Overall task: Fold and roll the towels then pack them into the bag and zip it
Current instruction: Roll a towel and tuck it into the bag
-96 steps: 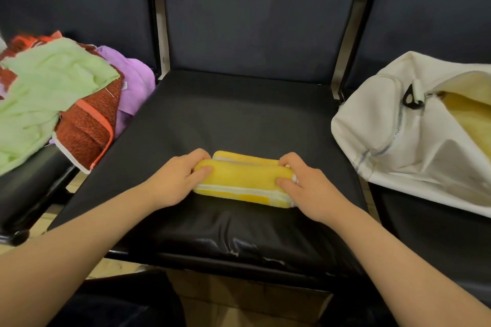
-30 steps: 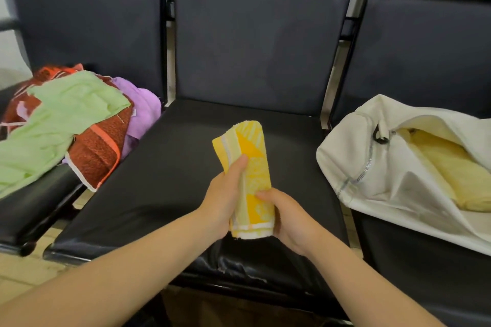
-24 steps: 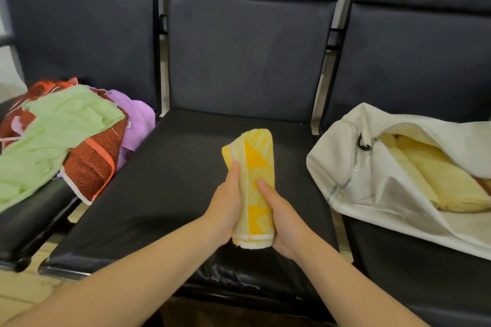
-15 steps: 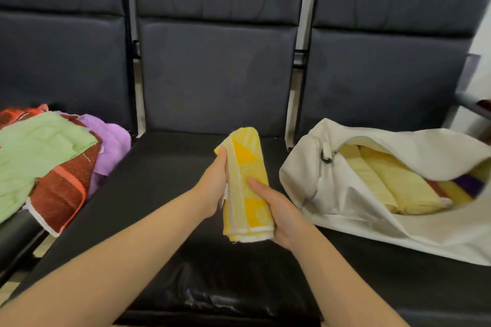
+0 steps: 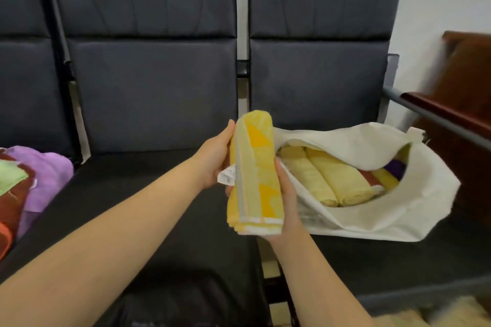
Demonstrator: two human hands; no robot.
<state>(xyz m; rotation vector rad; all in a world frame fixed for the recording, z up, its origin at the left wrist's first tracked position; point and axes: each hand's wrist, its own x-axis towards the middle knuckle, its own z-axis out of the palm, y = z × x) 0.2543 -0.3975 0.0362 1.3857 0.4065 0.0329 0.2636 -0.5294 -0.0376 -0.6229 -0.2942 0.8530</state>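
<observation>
- Both our hands are closed round the rolled yellow towel (image 5: 255,167). Our left hand (image 5: 215,159) takes its upper half from the left, thumb running up the side. Our right hand (image 5: 288,202) cups its lower half from the right, thumb on the edge. Neither is slack; each grasps the roll.
- We hold the roll upright and clear of the seat, squeezed from both sides, most likely so that it does not spring loose on the way over. A white label (image 5: 226,177) sticks out beside our left palm.
- Below it lies the black seat (image 5: 119,172) of the middle chair, a flat place for folding.
- Just to the right, on the next seat, the white bag (image 5: 398,210) lies on its side with its mouth gaping towards us and its flap thrown up, which leaves a ready way in. The roll overlaps the bag's near corner in our view; whether they touch we cannot tell.
- Inside, pale yellow rolls (image 5: 326,180) lie side by side, with a purple one (image 5: 396,167) farther back. We judge there is room on top of them.
- At the far left a heap of loose towels (image 5: 45,170), purple, red and green, sits on the left seat, so the zip must wait.
- Behind everything stand the dark chair backs (image 5: 154,74) and, at the right, a brown wooden piece of furniture (image 5: 467,82).
</observation>
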